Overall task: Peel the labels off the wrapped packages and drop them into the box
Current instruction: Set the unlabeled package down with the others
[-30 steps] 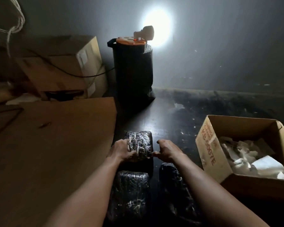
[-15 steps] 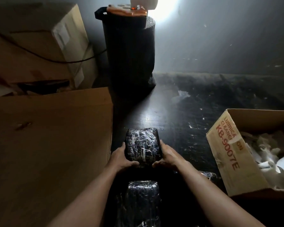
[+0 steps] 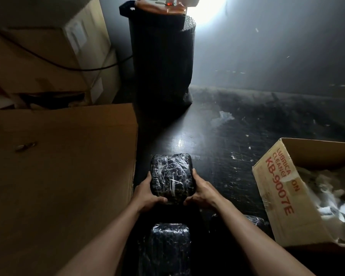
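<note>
A dark package [image 3: 171,177] wrapped in shiny clear film lies on the black floor straight ahead. My left hand [image 3: 147,193] grips its left side and my right hand [image 3: 202,193] grips its right side. No label shows on its top face. A second wrapped package [image 3: 167,248] lies nearer to me between my forearms, and a third [image 3: 254,220] peeks out behind my right forearm. The open cardboard box [image 3: 277,176] printed KB-9007E stands at the right, with several crumpled white labels [image 3: 327,198] inside.
A flat cardboard sheet [image 3: 58,176] covers the floor on the left. Stacked cartons [image 3: 48,56] with a black cable stand at the back left. A tall black roll [image 3: 161,56] with an orange-topped lamp stands against the wall, which is brightly lit.
Both hands have shifted from the package's near end to its two sides. The view has tilted down and moved closer, so the box and packages look larger.
</note>
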Tool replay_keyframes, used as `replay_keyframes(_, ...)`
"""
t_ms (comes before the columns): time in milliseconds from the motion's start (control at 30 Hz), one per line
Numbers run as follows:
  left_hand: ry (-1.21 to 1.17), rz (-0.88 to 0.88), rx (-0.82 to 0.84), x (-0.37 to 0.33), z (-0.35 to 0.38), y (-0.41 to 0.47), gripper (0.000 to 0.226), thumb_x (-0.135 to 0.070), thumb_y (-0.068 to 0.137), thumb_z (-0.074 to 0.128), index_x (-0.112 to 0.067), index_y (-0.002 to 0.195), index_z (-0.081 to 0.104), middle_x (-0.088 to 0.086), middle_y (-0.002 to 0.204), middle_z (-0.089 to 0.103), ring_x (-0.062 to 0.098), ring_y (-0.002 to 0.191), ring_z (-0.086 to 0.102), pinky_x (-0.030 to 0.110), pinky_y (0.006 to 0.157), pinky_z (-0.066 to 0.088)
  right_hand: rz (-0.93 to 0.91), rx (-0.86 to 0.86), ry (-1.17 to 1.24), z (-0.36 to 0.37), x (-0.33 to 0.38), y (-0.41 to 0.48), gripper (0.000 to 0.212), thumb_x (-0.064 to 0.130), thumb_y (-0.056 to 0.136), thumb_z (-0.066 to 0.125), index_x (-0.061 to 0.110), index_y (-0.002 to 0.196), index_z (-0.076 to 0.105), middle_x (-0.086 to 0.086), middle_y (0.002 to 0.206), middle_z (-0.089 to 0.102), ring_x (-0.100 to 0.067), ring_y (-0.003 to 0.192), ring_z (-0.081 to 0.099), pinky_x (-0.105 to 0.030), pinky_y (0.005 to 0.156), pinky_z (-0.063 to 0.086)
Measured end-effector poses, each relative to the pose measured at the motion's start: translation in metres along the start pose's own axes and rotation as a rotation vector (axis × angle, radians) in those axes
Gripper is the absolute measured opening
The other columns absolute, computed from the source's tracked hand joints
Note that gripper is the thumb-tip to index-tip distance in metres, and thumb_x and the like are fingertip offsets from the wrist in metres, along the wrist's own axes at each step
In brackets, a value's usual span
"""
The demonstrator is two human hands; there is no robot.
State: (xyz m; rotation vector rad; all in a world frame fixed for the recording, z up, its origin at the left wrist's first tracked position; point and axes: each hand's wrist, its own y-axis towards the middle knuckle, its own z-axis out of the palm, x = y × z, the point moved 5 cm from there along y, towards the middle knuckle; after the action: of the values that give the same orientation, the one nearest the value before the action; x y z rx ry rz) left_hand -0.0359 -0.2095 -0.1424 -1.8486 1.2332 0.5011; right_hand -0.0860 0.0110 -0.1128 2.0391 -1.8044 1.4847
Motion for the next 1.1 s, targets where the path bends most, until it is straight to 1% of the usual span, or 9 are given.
replay_keyframes(233, -0.062, 0.105, -0.044, -0.018, -0.030, -0.044, 0.138, -0.029, 0.054, 0.097, -0.009, 0.157, 0.006, 0.011, 0.159, 0.027, 0.023, 0.146, 0.028, 0.023, 0.113, 0.021, -0.105, -0.052, -0.051, -0.002, 0.030, -0.053, 0.129, 0.016, 0.073, 0.087, 0.021, 0.157, -0.011, -0.009, 0.145, 0.051, -0.009, 0.109, 0.050, -0.002, 0.071, 0.037)
replay_keyframes(300, -0.067, 0.131, -0.060, -0.016, -0.035, -0.063, 0.145, -0.035, 0.045, 0.098, -0.009, 0.156, 0.008, 0.012, 0.158, 0.031, 0.022, 0.144, 0.032, 0.029, 0.119, 0.023, -0.126, -0.029, -0.041, 0.007, 0.033, -0.072, 0.126, 0.018, 0.076, 0.085, 0.019, 0.157, -0.011, -0.011, 0.149, 0.047, -0.011, 0.114, 0.052, -0.005, 0.076, 0.039)
replay_keyframes(400, -0.043, 0.158, -0.077, -0.006, -0.035, -0.091, 0.151, -0.050, 0.034, 0.092, -0.010, 0.156, 0.011, 0.010, 0.154, 0.040, 0.021, 0.140, 0.040, 0.038, 0.116, 0.035, -0.159, -0.018, 0.003, 0.023, 0.032, -0.102, 0.102, 0.031, 0.089, 0.072, 0.012, 0.158, -0.002, -0.015, 0.152, 0.042, -0.011, 0.115, 0.059, -0.008, 0.082, 0.045)
replay_keyframes(467, -0.042, 0.174, -0.078, 0.000, -0.030, -0.110, 0.150, -0.048, 0.035, 0.092, -0.010, 0.156, 0.013, 0.007, 0.151, 0.042, 0.020, 0.137, 0.043, 0.038, 0.114, 0.038, -0.130, -0.038, -0.073, 0.029, 0.026, -0.119, 0.119, 0.030, 0.081, 0.081, 0.017, 0.157, -0.009, -0.012, 0.151, 0.046, -0.019, 0.127, 0.055, -0.012, 0.091, 0.039)
replay_keyframes(533, -0.060, 0.176, -0.072, 0.009, -0.023, -0.127, 0.150, -0.047, 0.033, 0.093, -0.011, 0.156, 0.014, 0.004, 0.149, 0.045, 0.018, 0.134, 0.047, 0.036, 0.113, 0.040, -0.136, -0.057, -0.102, 0.034, 0.022, -0.137, 0.129, 0.025, 0.074, 0.087, 0.020, 0.157, -0.012, -0.010, 0.152, 0.045, -0.023, 0.131, 0.051, -0.015, 0.090, 0.038)
replay_keyframes(633, -0.061, 0.171, -0.068, 0.024, -0.014, -0.147, 0.156, -0.063, 0.025, 0.093, -0.021, 0.156, 0.021, -0.002, 0.143, 0.054, 0.013, 0.126, 0.055, 0.034, 0.107, 0.047, -0.175, -0.037, -0.103, 0.045, 0.014, -0.160, 0.135, 0.026, 0.069, 0.090, 0.020, 0.157, -0.013, -0.010, 0.154, 0.042, -0.024, 0.134, 0.048, -0.019, 0.098, 0.039)
replay_keyframes(700, -0.047, 0.149, -0.069, 0.033, -0.010, -0.161, 0.155, -0.069, 0.021, 0.090, -0.025, 0.154, 0.024, -0.005, 0.142, 0.054, 0.013, 0.125, 0.056, 0.034, 0.106, 0.048, -0.188, -0.017, -0.095, 0.053, 0.009, -0.175, 0.135, 0.026, 0.070, 0.090, 0.021, 0.156, -0.014, -0.012, 0.156, 0.038, -0.026, 0.136, 0.046, -0.024, 0.103, 0.039)
replay_keyframes(833, -0.027, 0.141, -0.057, 0.046, 0.002, -0.186, 0.147, -0.069, 0.021, 0.091, -0.028, 0.150, 0.033, -0.005, 0.138, 0.059, 0.012, 0.121, 0.059, 0.033, 0.102, 0.051, -0.208, -0.037, -0.104, 0.067, -0.004, -0.202, 0.132, 0.026, 0.071, 0.088, 0.022, 0.157, -0.012, -0.013, 0.151, 0.046, -0.025, 0.129, 0.053, -0.022, 0.099, 0.039)
replay_keyframes(1100, -0.081, 0.086, 0.001, 0.085, 0.039, -0.212, 0.144, -0.061, 0.026, 0.096, -0.035, 0.151, 0.029, -0.006, 0.136, 0.060, 0.014, 0.122, 0.059, 0.036, 0.103, 0.050, -0.168, -0.086, -0.127, 0.101, -0.036, -0.229, 0.126, 0.028, 0.068, 0.088, 0.016, 0.158, 0.001, -0.012, 0.149, 0.049, -0.023, 0.134, 0.048, -0.023, 0.106, 0.038)
